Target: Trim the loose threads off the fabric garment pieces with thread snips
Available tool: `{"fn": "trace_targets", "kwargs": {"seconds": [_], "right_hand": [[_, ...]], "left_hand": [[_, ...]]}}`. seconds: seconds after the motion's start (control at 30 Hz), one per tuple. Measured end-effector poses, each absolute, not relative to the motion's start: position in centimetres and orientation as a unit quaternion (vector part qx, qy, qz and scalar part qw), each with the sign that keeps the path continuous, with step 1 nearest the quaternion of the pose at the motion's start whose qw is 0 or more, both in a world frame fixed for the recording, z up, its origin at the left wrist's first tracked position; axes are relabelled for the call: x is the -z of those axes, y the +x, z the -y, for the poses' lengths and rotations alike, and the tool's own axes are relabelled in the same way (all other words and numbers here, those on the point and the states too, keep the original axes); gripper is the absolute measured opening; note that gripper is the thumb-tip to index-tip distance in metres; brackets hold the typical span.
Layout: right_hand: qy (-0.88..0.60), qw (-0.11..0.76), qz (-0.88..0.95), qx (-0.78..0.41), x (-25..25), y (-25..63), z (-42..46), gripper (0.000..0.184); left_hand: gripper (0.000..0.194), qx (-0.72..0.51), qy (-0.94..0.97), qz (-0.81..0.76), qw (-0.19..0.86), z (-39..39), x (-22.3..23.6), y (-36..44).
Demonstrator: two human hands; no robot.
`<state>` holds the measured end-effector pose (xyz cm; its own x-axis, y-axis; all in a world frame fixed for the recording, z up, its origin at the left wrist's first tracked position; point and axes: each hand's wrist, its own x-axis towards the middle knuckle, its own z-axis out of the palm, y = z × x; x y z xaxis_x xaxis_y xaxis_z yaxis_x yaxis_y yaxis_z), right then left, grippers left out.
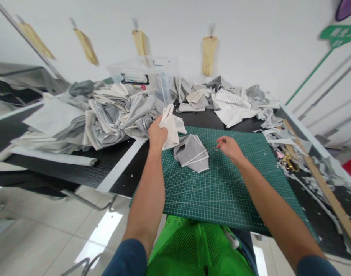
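Note:
My left hand (158, 134) is closed on a folded piece of cream cloth (170, 128), lifted at the left edge of the green cutting mat (192, 195). Just right of it, a grey cloth piece with pale edges (191, 153) lies folded on the mat. Over the mat's upper middle is my right hand (228, 147), apart from the grey cloth. Its fingers are pinched together, with something small and shiny by the tips that is too small to name.
A large heap of grey and cream cloth (112, 115) covers the left table, beside a clear plastic box (161, 82). More cloth (230, 99) lies behind the mat. Gold-handled scissors (290, 164), scraps and a long wooden strip (322, 184) lie at the right. Yellow gloves (210, 55) hang on the wall.

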<state>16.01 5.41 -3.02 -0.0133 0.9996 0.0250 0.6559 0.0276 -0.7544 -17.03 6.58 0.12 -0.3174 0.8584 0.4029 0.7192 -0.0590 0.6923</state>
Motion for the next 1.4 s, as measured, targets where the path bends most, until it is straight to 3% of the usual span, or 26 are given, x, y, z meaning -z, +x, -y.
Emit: {"fn": "trace_targets", "kwargs": {"seconds": [0.17,0.27,0.33,0.43,0.6,0.83,0.97,1.07,1.23,1.4], "right_hand": [[-0.708,0.187,0.672,-0.105,3.1,18.1,-4.4,0.032],[-0.676,0.167,0.717,-0.027,3.4,16.7,-3.7,0.035],[-0.622,0.193,0.759,-0.029,3.6,15.2,-3.5,0.04],[-0.529,0.232,0.812,-0.085,4.1,13.0,-3.3,0.049],[-0.385,0.16,0.892,-0.173,4.9,12.4,-2.8,0.053],[-0.49,0.127,0.858,-0.092,5.5,16.9,-2.4,0.056],[-0.635,0.082,0.768,-0.02,4.9,19.9,-2.1,0.038],[-0.656,0.128,0.744,-0.014,4.2,20.6,-2.1,0.037],[-0.507,0.273,0.813,-0.088,4.2,18.1,-2.0,0.054],[-0.525,0.297,0.787,-0.129,4.6,15.3,-1.8,0.028]], "left_hand": [[0.07,-0.383,0.503,-0.774,-0.011,-5.3,-0.2,-14.6],[0.041,-0.367,0.607,-0.705,0.001,-5.3,-0.2,-12.4],[0.027,-0.33,0.668,-0.666,0.027,-5.5,0.0,-11.3],[0.028,-0.267,0.709,-0.649,0.068,-5.7,0.8,-10.4],[0.03,-0.137,0.707,-0.681,0.131,-6.0,2.2,-10.6],[0.036,-0.162,0.679,-0.704,0.132,-6.6,2.7,-10.3],[0.033,-0.194,0.679,-0.695,0.138,-6.8,2.7,-9.9],[0.032,-0.222,0.675,-0.691,0.133,-6.7,2.2,-9.5],[0.034,-0.38,0.68,-0.611,0.141,-6.2,1.1,-9.3],[0.03,-0.446,0.684,-0.551,0.173,-5.7,0.7,-9.1]]}}
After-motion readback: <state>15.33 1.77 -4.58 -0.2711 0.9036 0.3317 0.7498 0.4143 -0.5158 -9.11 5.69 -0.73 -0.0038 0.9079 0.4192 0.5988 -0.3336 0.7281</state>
